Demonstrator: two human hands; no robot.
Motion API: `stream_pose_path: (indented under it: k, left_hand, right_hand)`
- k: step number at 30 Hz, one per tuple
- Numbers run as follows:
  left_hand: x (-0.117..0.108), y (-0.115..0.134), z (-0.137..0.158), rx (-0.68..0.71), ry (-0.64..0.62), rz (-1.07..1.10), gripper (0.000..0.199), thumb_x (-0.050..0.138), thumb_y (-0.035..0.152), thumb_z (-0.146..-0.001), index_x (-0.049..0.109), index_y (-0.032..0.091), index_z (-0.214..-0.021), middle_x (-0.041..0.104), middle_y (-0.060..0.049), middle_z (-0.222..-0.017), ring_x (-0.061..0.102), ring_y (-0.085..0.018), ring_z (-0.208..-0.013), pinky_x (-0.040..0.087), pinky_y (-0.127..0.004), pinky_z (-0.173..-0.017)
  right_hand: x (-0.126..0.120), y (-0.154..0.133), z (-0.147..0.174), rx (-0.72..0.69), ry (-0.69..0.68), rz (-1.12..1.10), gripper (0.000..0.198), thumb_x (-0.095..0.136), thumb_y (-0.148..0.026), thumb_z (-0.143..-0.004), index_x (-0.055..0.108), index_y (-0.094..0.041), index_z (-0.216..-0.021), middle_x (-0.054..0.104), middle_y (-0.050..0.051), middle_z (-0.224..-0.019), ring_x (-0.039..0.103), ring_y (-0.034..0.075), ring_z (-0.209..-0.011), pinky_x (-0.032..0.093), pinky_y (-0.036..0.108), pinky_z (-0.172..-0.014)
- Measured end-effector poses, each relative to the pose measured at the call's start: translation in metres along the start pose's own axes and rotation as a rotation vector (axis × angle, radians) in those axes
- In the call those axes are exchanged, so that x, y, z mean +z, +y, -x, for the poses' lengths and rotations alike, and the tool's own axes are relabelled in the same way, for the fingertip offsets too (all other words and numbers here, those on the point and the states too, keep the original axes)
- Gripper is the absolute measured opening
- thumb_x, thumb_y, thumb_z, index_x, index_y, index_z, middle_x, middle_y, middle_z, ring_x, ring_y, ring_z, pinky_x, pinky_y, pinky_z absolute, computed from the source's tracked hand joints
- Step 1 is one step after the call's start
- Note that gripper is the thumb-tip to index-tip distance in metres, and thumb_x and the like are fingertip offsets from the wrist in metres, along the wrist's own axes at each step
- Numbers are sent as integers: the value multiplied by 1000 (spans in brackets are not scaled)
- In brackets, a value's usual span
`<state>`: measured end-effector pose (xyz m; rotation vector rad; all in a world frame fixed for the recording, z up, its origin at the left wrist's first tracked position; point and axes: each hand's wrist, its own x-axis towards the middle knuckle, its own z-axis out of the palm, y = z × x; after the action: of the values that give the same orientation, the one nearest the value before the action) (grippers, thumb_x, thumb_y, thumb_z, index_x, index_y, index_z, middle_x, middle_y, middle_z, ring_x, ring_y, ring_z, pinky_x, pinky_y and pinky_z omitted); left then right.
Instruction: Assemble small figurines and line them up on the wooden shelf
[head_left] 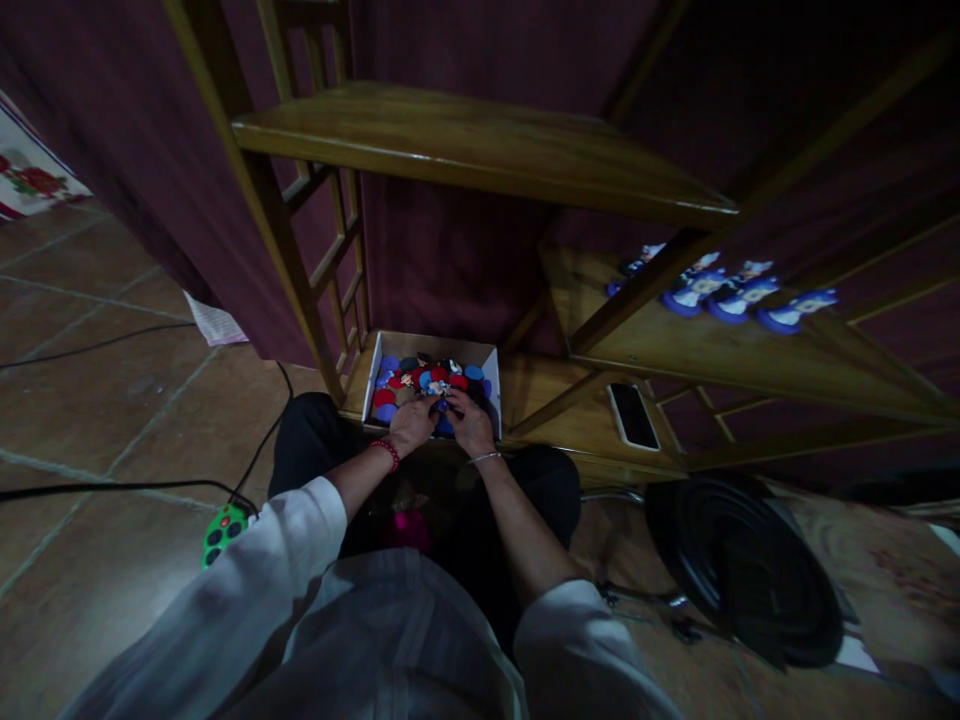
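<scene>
A shallow white cardboard box (491, 378) sits on the low wooden shelf in front of my knees. Inside lie round discs in red, blue, purple and black, mixed with small figurine parts. Over the near side of the box, my left hand (412, 424), with a red bead bracelet at the wrist, has its fingers closed in a pinch. My right hand (472, 424), wearing a thin bangle, meets it from the other side, fingers bent inward. Between the fingertips shows a small figurine (439, 389) with white and blue on it; the fingers partly hide it.
Several figurines on purple bases (731, 292) stand on the shelf to the right. A phone-like black slab (634, 415) lies on the low board. An upper wooden shelf (450, 135) overhangs the box. A round black stool (742, 570) stands right; a green power strip (223, 535) with cables lies left.
</scene>
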<state>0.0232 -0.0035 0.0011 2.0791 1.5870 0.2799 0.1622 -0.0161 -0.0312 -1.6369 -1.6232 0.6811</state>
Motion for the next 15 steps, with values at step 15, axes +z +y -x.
stream_pose_path:
  k: [15]
  left_hand:
    - [-3,2,1,-55,7,33,33,45,31,-86,53,20,-115,64,-7,-110,60,-20,-98,46,-29,-82]
  right_hand:
    - [-3,-4,-4,-52,-75,-62,40,52,-12,-76,56,-24,-113,65,1,-111,62,14,-101,47,32,-94]
